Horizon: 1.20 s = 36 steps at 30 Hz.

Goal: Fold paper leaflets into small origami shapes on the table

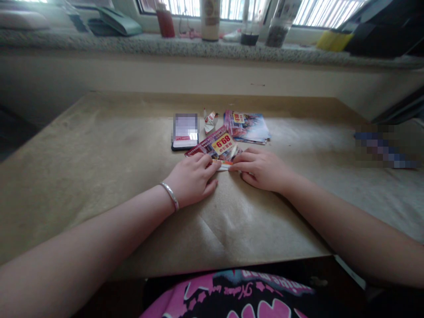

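Note:
A colourful printed flyer (221, 143) lies at an angle on the table, its near edge folded over into a narrow strip that shows the pale back. My left hand (194, 176), with a silver bangle at the wrist, holds the left part of this fold under bent fingers. On the right end of the fold, the fingertips of my right hand (260, 168) press the paper against the table. Parts of the flyer are hidden under both hands. Just beyond it sits a small folded paper piece (210, 121), white with red marks.
A phone (184, 132) lies left of the flyer, its screen blurred. A stack of similar flyers (250, 126) is behind on the right. A blurred flat item (386, 149) rests at the table's far right. Bottles and other things stand on the stone windowsill (185, 49).

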Each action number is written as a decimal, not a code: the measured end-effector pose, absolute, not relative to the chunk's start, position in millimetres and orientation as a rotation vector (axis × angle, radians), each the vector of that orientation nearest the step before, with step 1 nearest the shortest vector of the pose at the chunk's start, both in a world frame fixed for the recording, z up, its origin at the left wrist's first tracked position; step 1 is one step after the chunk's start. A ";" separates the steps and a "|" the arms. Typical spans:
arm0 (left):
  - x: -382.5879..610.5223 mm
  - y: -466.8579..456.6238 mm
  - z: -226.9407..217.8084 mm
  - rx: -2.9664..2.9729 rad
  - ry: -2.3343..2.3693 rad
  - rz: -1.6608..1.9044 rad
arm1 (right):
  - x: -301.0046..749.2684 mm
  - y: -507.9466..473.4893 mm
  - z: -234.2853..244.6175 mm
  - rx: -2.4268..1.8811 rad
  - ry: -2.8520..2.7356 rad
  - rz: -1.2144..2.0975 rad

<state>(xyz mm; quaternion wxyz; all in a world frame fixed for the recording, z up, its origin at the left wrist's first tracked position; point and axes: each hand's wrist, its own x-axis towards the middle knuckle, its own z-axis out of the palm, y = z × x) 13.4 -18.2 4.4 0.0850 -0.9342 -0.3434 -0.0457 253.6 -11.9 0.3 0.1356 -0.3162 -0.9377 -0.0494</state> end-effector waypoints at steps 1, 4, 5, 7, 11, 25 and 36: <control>13.5 -18.0 4.3 -2.787 -1.019 -0.134 | 252.2 -11.8 -0.3 -0.909 -2.716 -0.145; 13.2 -17.3 4.5 -2.783 -0.997 -0.132 | 249.3 -11.4 -2.2 -0.888 -2.707 -0.156; 12.9 -17.0 4.8 -2.780 -0.988 -0.130 | 249.1 -11.1 -2.9 -0.882 -2.705 -0.154; 11.7 -16.3 5.6 -2.786 -0.953 -0.114 | 249.6 -10.5 -4.1 -0.871 -2.704 -0.140; 9.1 -15.5 6.7 -2.800 -0.853 -0.089 | 251.5 -9.9 -4.4 -0.860 -2.706 -0.119; 5.5 -12.6 7.1 -2.818 -0.838 -0.082 | 251.3 -11.2 -3.7 -0.881 -2.716 -0.135; 3.2 -14.0 11.1 -2.846 -0.824 -0.092 | 252.6 -12.0 -3.0 -0.905 -2.728 -0.142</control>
